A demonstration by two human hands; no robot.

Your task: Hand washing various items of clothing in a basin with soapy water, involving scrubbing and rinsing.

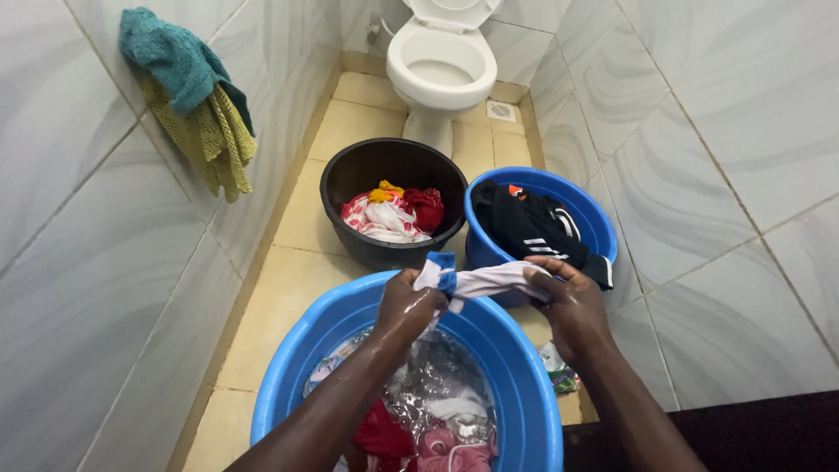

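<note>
Stretched between 2 hands above the blue wash basin [524, 411]: white garment with blue trim [479, 280], long axis 9 to 3 o'clock. Left hand [407, 308] fingers clenched on trimmed end, right hand [572, 306] fingers pinching other end.

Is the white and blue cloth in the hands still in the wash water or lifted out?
Lifted out: the white and blue cloth is stretched between the left hand and right hand, above the big blue basin.
</note>
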